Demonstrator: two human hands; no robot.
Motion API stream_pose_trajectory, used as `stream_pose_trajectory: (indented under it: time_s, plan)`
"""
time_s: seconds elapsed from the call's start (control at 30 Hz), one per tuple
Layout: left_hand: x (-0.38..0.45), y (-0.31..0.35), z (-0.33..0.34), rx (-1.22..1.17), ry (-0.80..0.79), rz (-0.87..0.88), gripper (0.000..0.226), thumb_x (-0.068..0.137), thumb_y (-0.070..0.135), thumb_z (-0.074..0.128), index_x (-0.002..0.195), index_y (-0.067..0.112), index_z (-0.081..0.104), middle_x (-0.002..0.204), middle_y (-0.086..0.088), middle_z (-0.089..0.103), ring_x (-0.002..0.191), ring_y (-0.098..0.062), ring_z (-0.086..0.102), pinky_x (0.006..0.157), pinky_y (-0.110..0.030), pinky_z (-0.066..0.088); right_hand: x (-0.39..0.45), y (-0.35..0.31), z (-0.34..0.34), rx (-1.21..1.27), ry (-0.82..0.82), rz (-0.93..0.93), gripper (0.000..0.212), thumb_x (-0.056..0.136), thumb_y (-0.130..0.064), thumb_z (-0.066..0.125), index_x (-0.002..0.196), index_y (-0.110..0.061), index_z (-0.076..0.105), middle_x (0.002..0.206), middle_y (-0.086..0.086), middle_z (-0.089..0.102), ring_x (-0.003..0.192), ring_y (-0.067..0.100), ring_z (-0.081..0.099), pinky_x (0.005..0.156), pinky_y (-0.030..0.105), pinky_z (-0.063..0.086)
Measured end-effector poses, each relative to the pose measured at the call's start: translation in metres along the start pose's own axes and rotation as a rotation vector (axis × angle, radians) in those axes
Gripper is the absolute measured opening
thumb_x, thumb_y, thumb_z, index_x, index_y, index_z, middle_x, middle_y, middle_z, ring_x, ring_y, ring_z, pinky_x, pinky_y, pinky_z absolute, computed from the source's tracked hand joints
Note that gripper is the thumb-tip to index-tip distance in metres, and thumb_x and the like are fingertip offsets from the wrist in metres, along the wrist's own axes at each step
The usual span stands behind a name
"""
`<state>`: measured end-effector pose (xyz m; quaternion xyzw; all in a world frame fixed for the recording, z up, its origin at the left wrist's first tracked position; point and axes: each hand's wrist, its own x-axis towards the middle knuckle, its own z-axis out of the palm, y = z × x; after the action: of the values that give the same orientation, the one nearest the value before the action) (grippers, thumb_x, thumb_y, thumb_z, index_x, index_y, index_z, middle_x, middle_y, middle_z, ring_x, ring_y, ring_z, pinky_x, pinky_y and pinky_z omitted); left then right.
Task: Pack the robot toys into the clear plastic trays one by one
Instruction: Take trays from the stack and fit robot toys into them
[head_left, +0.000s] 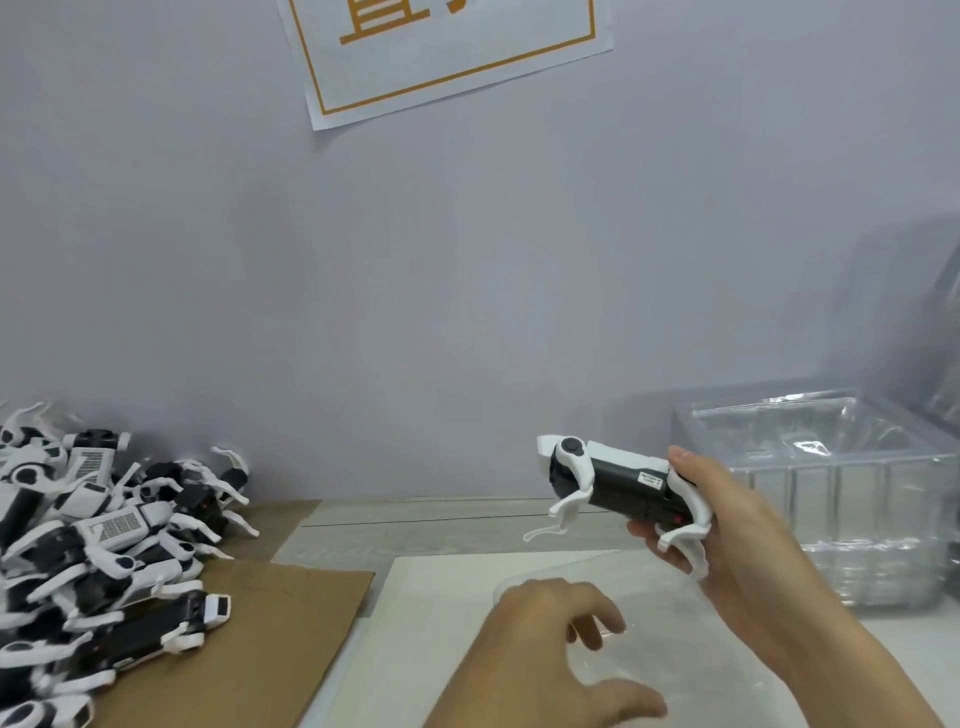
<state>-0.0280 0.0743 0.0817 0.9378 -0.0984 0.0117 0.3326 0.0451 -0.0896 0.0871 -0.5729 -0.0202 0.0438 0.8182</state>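
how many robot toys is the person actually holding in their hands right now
1. The right hand grips one robot toy by its rear end, above the clear tray. The left hand holds none; it hovers over that tray. The remaining toys lie in a pile at left.

My right hand (727, 519) is raised, fingers curled in a grip, forearm slanting to the lower right, while my left hand (561, 644) hangs low, palm down, fingers seemingly loosely spread.
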Motion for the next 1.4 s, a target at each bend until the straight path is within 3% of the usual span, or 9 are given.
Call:
stream_pose_trajectory:
  time_s: [0.1, 0.2, 0.3, 0.47, 0.6, 0.73, 0.87, 1.03, 1.4]
  plan:
    - [-0.006, -0.014, -0.026, -0.423, -0.013, 0.099, 0.024, 0.073, 0.050, 0.071, 0.083, 0.029, 0.074, 0.076, 0.004, 0.072, 0.079, -0.007, 0.067, 0.080, -0.017, 0.049, 0.003, 0.003, 0.001, 0.002, 0.028, 0.018, 0.031, 0.098, -0.032, 0.054, 0.092, -0.009, 0.075, 0.092, 0.015, 0.074, 0.071, 0.028, 0.070, 0.069, 0.034, 0.052]
    - [0.001, -0.035, -0.034, -0.665, 0.331, 0.105, 0.024, 0.079, 0.042, 0.065, 0.073, 0.020, 0.071, 0.063, -0.005, 0.062, 0.061, -0.018, 0.059, 0.069, -0.026, 0.048, 0.002, 0.003, 0.002, -0.018, 0.013, 0.020, 0.035, 0.098, -0.030, 0.053, 0.079, -0.013, 0.078, 0.086, 0.015, 0.073, 0.067, 0.028, 0.069, 0.068, 0.035, 0.053]
    - [0.011, -0.052, -0.023, -0.703, 0.557, -0.018, 0.015, 0.076, 0.033, 0.066, 0.090, 0.034, 0.070, 0.088, 0.007, 0.069, 0.077, -0.013, 0.066, 0.072, -0.030, 0.054, -0.002, 0.002, 0.003, -0.061, -0.048, 0.014, 0.040, 0.098, -0.031, 0.051, 0.075, -0.017, 0.080, 0.087, 0.015, 0.074, 0.069, 0.030, 0.069, 0.074, 0.039, 0.053]
    - [0.022, -0.064, -0.008, -0.894, 0.189, 0.073, 0.051, 0.080, 0.030, 0.073, 0.130, 0.035, 0.060, 0.127, 0.003, 0.065, 0.113, -0.023, 0.066, 0.093, -0.040, 0.054, -0.006, 0.006, 0.009, -0.166, -0.224, 0.068, 0.040, 0.098, -0.032, 0.046, 0.083, -0.019, 0.080, 0.090, 0.018, 0.074, 0.073, 0.031, 0.069, 0.075, 0.037, 0.055]
    - [0.025, -0.062, -0.005, -0.902, 0.283, 0.090, 0.034, 0.083, 0.013, 0.067, 0.115, 0.024, 0.070, 0.116, -0.004, 0.070, 0.107, -0.032, 0.068, 0.093, -0.046, 0.056, -0.006, 0.007, 0.012, -0.263, -0.225, 0.006, 0.032, 0.098, -0.020, 0.049, 0.089, -0.019, 0.080, 0.097, 0.009, 0.075, 0.087, 0.027, 0.068, 0.081, 0.034, 0.055]
    - [0.025, -0.058, -0.008, -0.828, 0.388, 0.111, 0.030, 0.078, 0.011, 0.065, 0.105, 0.022, 0.072, 0.101, -0.002, 0.073, 0.085, -0.017, 0.071, 0.070, -0.022, 0.054, -0.010, 0.002, 0.012, -0.676, -0.152, -0.306, 0.026, 0.091, -0.014, 0.066, 0.095, -0.038, 0.078, 0.090, -0.016, 0.074, 0.082, -0.006, 0.066, 0.072, 0.006, 0.047]
    - [0.026, -0.057, -0.010, -0.804, 0.378, 0.138, 0.030, 0.079, 0.009, 0.066, 0.108, 0.017, 0.070, 0.103, -0.005, 0.073, 0.093, -0.022, 0.072, 0.079, -0.031, 0.058, -0.013, 0.005, 0.020, -1.024, -0.197, -0.483, 0.036, 0.079, -0.035, 0.079, 0.107, -0.054, 0.066, 0.103, -0.031, 0.064, 0.104, -0.005, 0.058, 0.097, 0.028, 0.044]
    - [0.025, -0.056, -0.009, -0.742, 0.334, 0.128, 0.032, 0.080, 0.018, 0.071, 0.111, 0.026, 0.069, 0.105, 0.000, 0.075, 0.104, -0.017, 0.070, 0.091, -0.029, 0.052, -0.009, 0.010, 0.023, -1.021, -0.228, -0.504, 0.033, 0.084, -0.012, 0.070, 0.100, -0.041, 0.071, 0.090, -0.019, 0.070, 0.086, 0.005, 0.061, 0.071, 0.021, 0.047]
    - [0.039, -0.093, 0.029, -0.743, 0.293, -0.431, 0.010, 0.093, 0.017, 0.059, 0.096, 0.025, 0.064, 0.101, 0.001, 0.067, 0.093, -0.015, 0.064, 0.078, -0.026, 0.045, -0.003, 0.012, 0.005, -1.007, -0.174, -0.421, 0.036, 0.081, 0.001, 0.064, 0.080, -0.035, 0.071, 0.076, -0.019, 0.065, 0.069, 0.006, 0.058, 0.059, 0.011, 0.043]
